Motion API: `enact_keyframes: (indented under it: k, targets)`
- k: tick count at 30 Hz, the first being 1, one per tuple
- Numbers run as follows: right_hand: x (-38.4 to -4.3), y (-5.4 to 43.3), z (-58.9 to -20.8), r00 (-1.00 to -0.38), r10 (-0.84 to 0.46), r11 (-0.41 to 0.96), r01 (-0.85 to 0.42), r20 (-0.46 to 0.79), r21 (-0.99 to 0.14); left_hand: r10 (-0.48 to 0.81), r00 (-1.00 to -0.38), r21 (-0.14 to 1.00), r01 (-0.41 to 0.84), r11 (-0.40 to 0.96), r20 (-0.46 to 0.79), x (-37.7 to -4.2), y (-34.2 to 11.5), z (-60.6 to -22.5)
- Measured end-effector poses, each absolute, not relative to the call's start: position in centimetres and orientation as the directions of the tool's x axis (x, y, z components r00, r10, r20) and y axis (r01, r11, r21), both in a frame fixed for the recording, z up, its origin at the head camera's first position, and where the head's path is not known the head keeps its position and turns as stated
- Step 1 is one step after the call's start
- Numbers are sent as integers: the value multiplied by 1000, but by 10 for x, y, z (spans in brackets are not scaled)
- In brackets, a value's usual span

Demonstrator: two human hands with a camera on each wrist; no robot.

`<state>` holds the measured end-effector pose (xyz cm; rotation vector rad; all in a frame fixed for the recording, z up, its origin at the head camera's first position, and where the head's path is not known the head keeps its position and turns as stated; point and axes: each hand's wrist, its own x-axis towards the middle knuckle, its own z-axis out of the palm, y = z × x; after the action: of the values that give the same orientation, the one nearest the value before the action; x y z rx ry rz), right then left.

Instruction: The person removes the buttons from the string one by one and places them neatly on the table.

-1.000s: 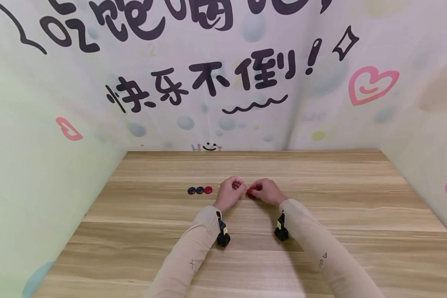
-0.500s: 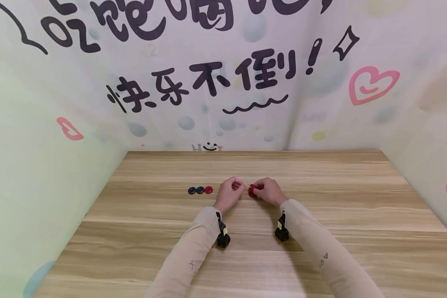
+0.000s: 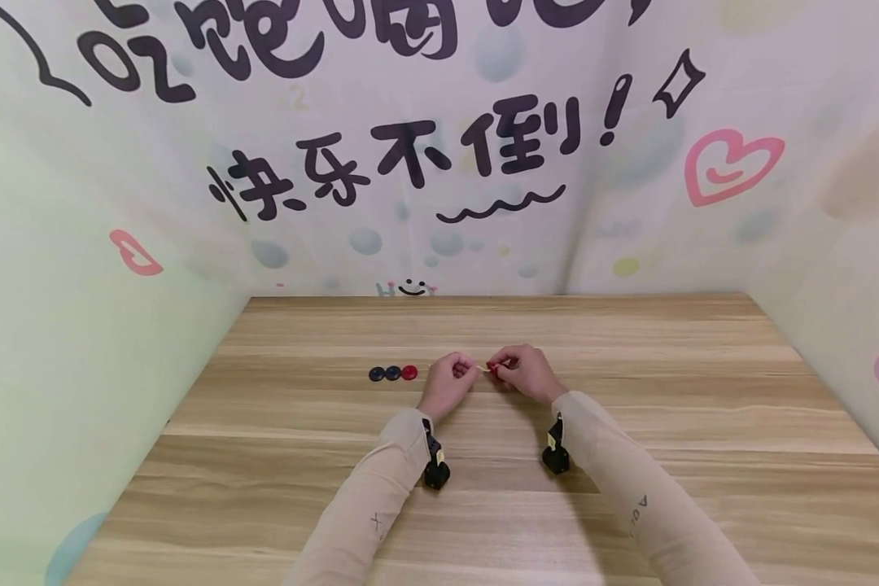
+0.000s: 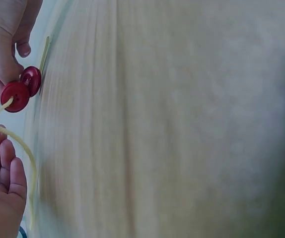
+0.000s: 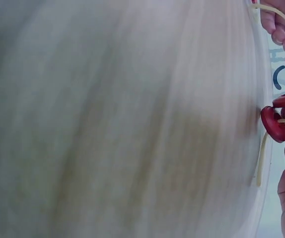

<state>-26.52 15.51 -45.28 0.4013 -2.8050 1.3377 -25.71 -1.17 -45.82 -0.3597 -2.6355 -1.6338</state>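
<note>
In the head view my left hand (image 3: 450, 382) pinches a thin yellow cord (image 3: 483, 369) between thumb and fingertips. Just to its right, my right hand (image 3: 527, 373) pinches a red button (image 3: 492, 368) near the cord. Closer up, the left wrist view has two red buttons at the right fingertips: a front one (image 4: 14, 96) with the cord entering its hole, and a second (image 4: 31, 81) behind it. A free length of cord (image 4: 45, 53) sticks out past the second button. From the right wrist, one button (image 5: 274, 124) appears edge-on, with a cord end (image 5: 261, 161) hanging below.
Left of the hands, two dark blue buttons (image 3: 385, 373) and a red button (image 3: 408, 373) lie in a row on the wooden table (image 3: 264, 480). A printed wall cloth (image 3: 337, 252) stands behind the table's far edge. Each wrist wears a small black camera (image 3: 436, 472).
The red button in my right hand has tilted and risen slightly. Cord now shows between the two hands. My left hand has shifted a little left, still pinching the cord.
</note>
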Motion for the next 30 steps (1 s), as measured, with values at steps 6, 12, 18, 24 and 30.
enact_keyframes:
  k: [6,12,18,24,30]
  targets:
    - [-264,156,-451,-956,-265,579,-262,126,-772,181,-977,885,182,428,113,-256,-12,-458]
    - [-263,156,-450,-951,-289,601,-270,110,-752,181,-974,898,196,394,133,-257,-10,-456]
    - [-262,157,-451,-952,-292,619,-258,88,-742,180,-969,906,224,360,168,-256,-10,-455]
    - [-260,158,-449,-948,-295,577,-278,122,-768,191,-968,907,221,358,160,-255,-10,-457]
    - [-250,155,-433,-940,-304,497,-295,155,-816,210,-964,905,232,357,164,-253,-11,-458]
